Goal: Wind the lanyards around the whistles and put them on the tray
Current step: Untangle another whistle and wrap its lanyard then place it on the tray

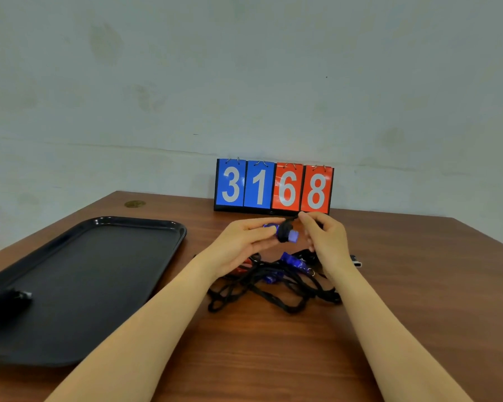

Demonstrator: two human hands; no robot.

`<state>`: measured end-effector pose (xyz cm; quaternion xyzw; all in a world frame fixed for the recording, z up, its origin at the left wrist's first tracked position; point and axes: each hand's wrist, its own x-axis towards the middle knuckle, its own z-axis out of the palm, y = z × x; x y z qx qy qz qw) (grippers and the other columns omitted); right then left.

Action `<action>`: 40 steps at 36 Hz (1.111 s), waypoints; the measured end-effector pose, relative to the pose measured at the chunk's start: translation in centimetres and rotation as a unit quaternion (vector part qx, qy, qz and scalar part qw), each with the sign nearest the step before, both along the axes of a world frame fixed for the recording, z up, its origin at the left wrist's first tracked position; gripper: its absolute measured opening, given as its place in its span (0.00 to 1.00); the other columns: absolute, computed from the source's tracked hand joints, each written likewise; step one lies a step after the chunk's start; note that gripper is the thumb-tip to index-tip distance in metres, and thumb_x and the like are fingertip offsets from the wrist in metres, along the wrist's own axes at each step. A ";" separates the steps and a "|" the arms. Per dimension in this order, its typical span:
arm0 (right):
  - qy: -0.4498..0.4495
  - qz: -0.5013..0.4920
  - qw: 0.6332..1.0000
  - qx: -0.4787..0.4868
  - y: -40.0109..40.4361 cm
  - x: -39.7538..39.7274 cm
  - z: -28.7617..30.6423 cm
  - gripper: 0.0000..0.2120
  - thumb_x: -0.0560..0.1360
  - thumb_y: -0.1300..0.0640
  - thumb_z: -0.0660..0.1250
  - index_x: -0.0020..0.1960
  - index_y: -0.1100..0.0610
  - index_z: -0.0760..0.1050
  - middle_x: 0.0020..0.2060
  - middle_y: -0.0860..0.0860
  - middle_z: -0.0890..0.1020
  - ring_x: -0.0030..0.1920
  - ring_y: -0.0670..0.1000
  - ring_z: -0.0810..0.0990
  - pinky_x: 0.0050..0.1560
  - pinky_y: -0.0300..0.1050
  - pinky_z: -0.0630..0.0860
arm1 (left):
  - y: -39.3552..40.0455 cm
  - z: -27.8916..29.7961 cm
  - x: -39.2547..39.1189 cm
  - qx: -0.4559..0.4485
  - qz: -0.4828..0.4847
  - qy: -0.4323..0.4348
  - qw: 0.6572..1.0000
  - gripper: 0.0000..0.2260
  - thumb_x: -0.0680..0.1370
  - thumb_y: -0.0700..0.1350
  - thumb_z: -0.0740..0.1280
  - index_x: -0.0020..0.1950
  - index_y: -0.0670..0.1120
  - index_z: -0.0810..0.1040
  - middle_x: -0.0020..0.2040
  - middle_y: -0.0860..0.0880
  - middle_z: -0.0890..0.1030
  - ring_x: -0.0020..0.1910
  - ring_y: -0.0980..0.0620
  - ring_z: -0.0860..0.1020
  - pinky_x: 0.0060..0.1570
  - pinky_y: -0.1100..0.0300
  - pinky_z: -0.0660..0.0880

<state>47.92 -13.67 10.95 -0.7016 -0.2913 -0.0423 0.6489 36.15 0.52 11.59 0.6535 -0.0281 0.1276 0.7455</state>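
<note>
On the left of the wooden counter (273, 358) lies a black tray (99, 256); near its left near corner rests 1 wound whistle (8, 300), dark with its cord wrapped around it (blurred, so its colour is hard to tell). Right of the tray, the left hand (241, 245) is raised above the counter, fingers curled around one end of a blue whistle (286, 235) with black lanyard already wrapped thickly round its middle. The right hand (327, 237), just beside it, pinches the free end of that lanyard (292, 219) between thumb and fingertips at the top. Below both hands, on the counter, sits a tangled pile of black lanyards (273, 291) with at least 2 blue whistles (293, 261) and a red one (243, 268) in it. At the far edge, against the wall, stands a flip scoreboard (273, 185) reading 3 1 in blue, 6 8 in red.
</note>
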 end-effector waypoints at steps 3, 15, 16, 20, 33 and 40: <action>0.034 0.022 0.999 0.021 0.0 -0.2 0.2 0.07 0.78 0.54 0.66 0.46 0.55 0.80 0.28 0.48 0.75 0.28 0.44 0.71 0.29 0.36 0.69 | 0.1 0.1 0.2 -0.120 -0.010 -0.026 0.992 0.13 0.79 0.36 0.62 0.63 0.41 0.77 0.60 0.44 0.82 0.60 0.50 0.79 0.55 0.62 0.78; -0.278 0.026 0.928 -0.245 0.8 -1.8 -1.2 0.13 0.80 0.57 0.62 0.63 0.54 0.77 0.53 0.46 0.82 0.52 0.43 0.78 0.54 0.30 0.68 | 1.2 -0.9 1.1 -0.139 0.140 -0.043 0.979 0.13 0.78 0.36 0.65 0.63 0.40 0.78 0.58 0.43 0.82 0.56 0.51 0.81 0.51 0.63 0.79; -0.287 0.025 0.922 -0.257 0.8 -1.7 -1.2 0.13 0.80 0.57 0.61 0.63 0.54 0.77 0.54 0.48 0.82 0.53 0.45 0.78 0.55 0.32 0.68 | 1.2 -0.9 1.1 -0.075 0.173 -0.040 0.981 0.13 0.78 0.37 0.66 0.62 0.42 0.79 0.56 0.46 0.83 0.56 0.52 0.81 0.49 0.66 0.78; -0.300 -0.011 0.919 -0.255 0.8 -1.7 -1.1 0.09 0.79 0.54 0.64 0.57 0.53 0.79 0.48 0.47 0.82 0.46 0.44 0.78 0.48 0.31 0.69 | 1.2 -0.8 1.2 0.185 0.262 -0.038 0.947 0.12 0.78 0.42 0.68 0.62 0.49 0.80 0.51 0.58 0.81 0.51 0.65 0.77 0.42 0.79 0.71; -0.078 0.059 0.994 -0.051 0.7 -3.1 -0.1 0.04 0.77 0.58 0.67 0.46 0.50 0.78 0.39 0.45 0.82 0.37 0.42 0.82 0.39 0.32 0.78 | 2.0 -0.3 0.2 -0.002 0.035 0.013 0.999 0.10 0.79 0.40 0.65 0.60 0.42 0.80 0.54 0.45 0.84 0.55 0.52 0.82 0.55 0.60 0.78; 0.130 0.118 0.984 0.010 1.2 -2.7 -0.4 0.05 0.77 0.60 0.67 0.48 0.60 0.81 0.45 0.58 0.83 0.44 0.51 0.84 0.46 0.41 0.81 | 0.2 -1.2 1.5 0.250 0.148 -0.003 0.957 0.12 0.84 0.46 0.56 0.63 0.48 0.75 0.52 0.47 0.80 0.42 0.52 0.82 0.45 0.61 0.80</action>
